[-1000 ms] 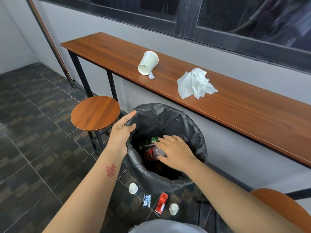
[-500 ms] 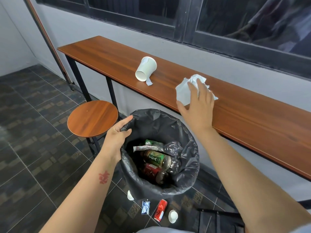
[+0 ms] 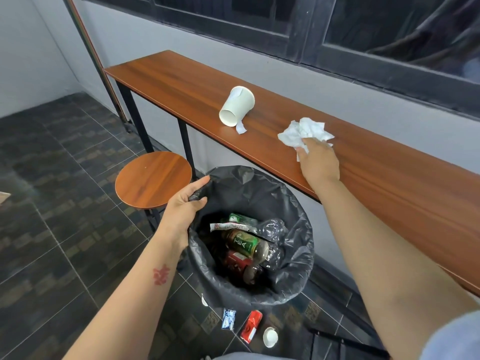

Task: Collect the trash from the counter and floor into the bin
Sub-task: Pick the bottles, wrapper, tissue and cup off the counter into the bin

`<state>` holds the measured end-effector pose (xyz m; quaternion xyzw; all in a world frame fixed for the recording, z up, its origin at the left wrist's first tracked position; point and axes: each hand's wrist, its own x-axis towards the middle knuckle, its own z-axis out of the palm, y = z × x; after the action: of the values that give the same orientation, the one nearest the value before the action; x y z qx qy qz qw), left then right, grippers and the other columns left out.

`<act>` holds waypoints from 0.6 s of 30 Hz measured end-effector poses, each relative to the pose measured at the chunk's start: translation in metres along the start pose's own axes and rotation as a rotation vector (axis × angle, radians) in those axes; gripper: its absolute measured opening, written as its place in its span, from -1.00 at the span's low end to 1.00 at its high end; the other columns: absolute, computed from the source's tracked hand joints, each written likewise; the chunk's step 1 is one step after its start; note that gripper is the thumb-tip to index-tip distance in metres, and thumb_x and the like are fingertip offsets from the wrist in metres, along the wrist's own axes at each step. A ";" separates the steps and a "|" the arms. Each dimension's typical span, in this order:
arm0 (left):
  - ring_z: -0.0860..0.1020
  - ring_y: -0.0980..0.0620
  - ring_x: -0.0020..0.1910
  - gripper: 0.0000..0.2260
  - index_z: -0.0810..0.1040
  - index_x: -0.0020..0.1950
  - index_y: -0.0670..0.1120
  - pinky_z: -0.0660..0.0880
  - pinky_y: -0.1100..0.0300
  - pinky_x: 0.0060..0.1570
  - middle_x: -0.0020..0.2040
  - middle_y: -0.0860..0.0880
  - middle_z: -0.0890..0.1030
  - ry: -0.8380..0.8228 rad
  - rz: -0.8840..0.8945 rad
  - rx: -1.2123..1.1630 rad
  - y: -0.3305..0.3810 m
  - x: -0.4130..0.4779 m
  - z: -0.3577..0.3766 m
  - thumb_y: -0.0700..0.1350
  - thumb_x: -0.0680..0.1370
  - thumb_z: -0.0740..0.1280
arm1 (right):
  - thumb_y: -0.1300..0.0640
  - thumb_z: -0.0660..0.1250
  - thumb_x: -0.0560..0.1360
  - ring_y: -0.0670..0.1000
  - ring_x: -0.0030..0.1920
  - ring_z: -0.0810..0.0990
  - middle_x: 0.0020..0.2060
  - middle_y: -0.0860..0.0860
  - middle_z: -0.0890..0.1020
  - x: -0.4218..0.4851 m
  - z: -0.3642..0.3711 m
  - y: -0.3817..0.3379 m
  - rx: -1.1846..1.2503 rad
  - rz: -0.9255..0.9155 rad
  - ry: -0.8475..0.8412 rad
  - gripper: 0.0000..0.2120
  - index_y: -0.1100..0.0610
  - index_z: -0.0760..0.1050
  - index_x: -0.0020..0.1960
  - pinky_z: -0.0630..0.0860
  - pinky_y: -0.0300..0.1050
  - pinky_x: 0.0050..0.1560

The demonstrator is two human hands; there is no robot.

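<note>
A bin lined with a black bag (image 3: 293, 279) stands on the floor below the wooden counter (image 3: 389, 183); bottles and cans lie inside. My left hand (image 3: 185, 203) grips the bag's rim at its left side. My right hand (image 3: 318, 162) is closed on a crumpled white tissue (image 3: 301, 133) lying on the counter. A white paper cup (image 3: 237, 106) lies tipped on its side on the counter, left of the tissue, with a small paper scrap (image 3: 241, 128) by its mouth. On the floor in front of the bin lie a blue wrapper (image 3: 228, 319), a red can (image 3: 251, 329) and a small white cup (image 3: 270, 337).
A round wooden stool (image 3: 153, 179) stands just left of the bin, under the counter's edge. Another small white piece (image 3: 204, 300) peeks out at the bin's lower left. Dark tiled floor (image 3: 52, 203) spreads to the left. A dark metal frame (image 3: 337, 339) shows at the lower right.
My right hand left the bin, reached up to the counter and closed on the tissue. My left hand stayed on the bag's rim.
</note>
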<state>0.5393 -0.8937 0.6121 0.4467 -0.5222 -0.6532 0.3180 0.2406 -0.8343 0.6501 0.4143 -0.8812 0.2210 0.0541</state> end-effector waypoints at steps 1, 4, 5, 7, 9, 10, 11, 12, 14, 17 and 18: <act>0.42 -0.03 0.44 -0.50 0.67 0.17 0.27 0.31 -0.12 0.45 0.34 0.16 0.58 0.004 0.004 0.001 0.000 0.000 0.000 -0.36 0.59 0.28 | 0.07 0.18 0.63 0.22 0.26 0.46 0.22 0.19 0.56 -0.002 -0.002 0.000 0.026 -0.010 0.004 -0.66 0.19 0.46 0.34 0.37 0.06 0.23; 0.43 -0.02 0.43 -0.50 0.67 0.16 0.27 0.31 -0.10 0.45 0.33 0.15 0.59 0.015 0.016 -0.002 0.000 -0.001 -0.003 -0.36 0.59 0.28 | 0.08 0.21 0.63 0.20 0.28 0.46 0.26 0.16 0.56 -0.012 -0.004 -0.001 0.077 -0.105 0.003 -0.67 0.17 0.49 0.33 0.37 0.03 0.26; 0.43 -0.01 0.43 -0.50 0.67 0.15 0.26 0.31 -0.09 0.45 0.32 0.15 0.59 0.017 0.019 -0.003 0.001 -0.002 -0.004 -0.36 0.59 0.28 | 0.07 0.23 0.62 0.18 0.32 0.44 0.30 0.13 0.55 -0.017 -0.003 -0.001 0.102 -0.153 -0.004 -0.67 0.15 0.50 0.34 0.34 0.00 0.31; 0.43 0.00 0.42 -0.51 0.68 0.15 0.25 0.32 -0.07 0.45 0.32 0.14 0.60 0.025 0.023 -0.007 0.004 -0.004 -0.006 -0.36 0.59 0.28 | 0.07 0.26 0.61 0.13 0.40 0.40 0.36 0.08 0.51 -0.032 -0.003 -0.005 0.154 -0.272 -0.015 -0.67 0.10 0.51 0.35 0.25 -0.05 0.41; 0.44 0.01 0.41 -0.53 0.68 0.14 0.23 0.33 -0.04 0.45 0.31 0.15 0.60 0.044 0.022 -0.021 0.006 -0.006 -0.010 -0.36 0.59 0.29 | 0.10 0.30 0.59 0.10 0.41 0.41 0.37 0.05 0.50 -0.056 -0.003 -0.013 0.176 -0.424 0.003 -0.68 0.07 0.52 0.34 0.22 -0.07 0.43; 0.44 0.01 0.41 -0.54 0.68 0.15 0.22 0.34 -0.05 0.44 0.31 0.14 0.60 0.051 0.024 -0.028 0.006 -0.007 -0.012 -0.35 0.60 0.29 | 0.11 0.34 0.57 0.10 0.40 0.42 0.36 0.04 0.50 -0.071 -0.001 -0.017 0.169 -0.497 0.011 -0.67 0.06 0.53 0.32 0.21 -0.06 0.43; 0.44 0.00 0.41 -0.54 0.68 0.16 0.22 0.35 -0.05 0.44 0.31 0.14 0.60 0.057 0.023 -0.036 0.008 -0.008 -0.013 -0.35 0.60 0.29 | 0.13 0.37 0.54 0.10 0.40 0.43 0.36 0.04 0.50 -0.086 0.003 -0.021 0.159 -0.555 0.015 -0.67 0.06 0.55 0.31 0.22 -0.04 0.43; 0.44 0.00 0.41 -0.55 0.68 0.18 0.21 0.35 -0.06 0.44 0.31 0.14 0.60 0.065 0.027 -0.044 0.008 -0.009 -0.015 -0.35 0.60 0.29 | 0.14 0.41 0.51 0.10 0.39 0.44 0.36 0.03 0.50 -0.102 0.008 -0.024 0.151 -0.595 0.013 -0.66 0.06 0.56 0.29 0.22 -0.01 0.43; 0.44 0.00 0.41 -0.56 0.67 0.21 0.17 0.34 -0.04 0.44 0.31 0.14 0.59 0.092 0.030 -0.062 0.011 -0.012 -0.020 -0.35 0.60 0.28 | 0.13 0.45 0.48 0.09 0.39 0.44 0.36 0.01 0.50 -0.129 0.019 -0.029 0.130 -0.629 -0.018 -0.65 0.02 0.58 0.26 0.20 0.01 0.41; 0.44 0.03 0.40 -0.57 0.66 0.22 0.17 0.30 -0.02 0.46 0.31 0.18 0.58 0.091 0.054 -0.055 0.015 -0.016 -0.025 -0.34 0.60 0.29 | 0.08 0.40 0.53 0.06 0.45 0.35 0.42 -0.01 0.43 -0.155 0.038 -0.031 0.048 -0.650 -0.191 -0.65 -0.05 0.54 0.30 0.20 0.02 0.45; 0.42 0.07 0.39 -0.57 0.65 0.24 0.16 0.28 0.04 0.45 0.30 0.21 0.57 0.083 0.064 -0.048 0.017 -0.018 -0.027 -0.34 0.60 0.29 | 0.06 0.36 0.56 0.06 0.49 0.28 0.46 -0.02 0.37 -0.160 0.044 -0.033 0.042 -0.644 -0.273 -0.65 -0.08 0.51 0.33 0.21 0.06 0.48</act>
<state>0.5708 -0.8926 0.6313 0.4485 -0.5067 -0.6361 0.3709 0.3730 -0.7588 0.5771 0.6978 -0.6997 0.1533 -0.0059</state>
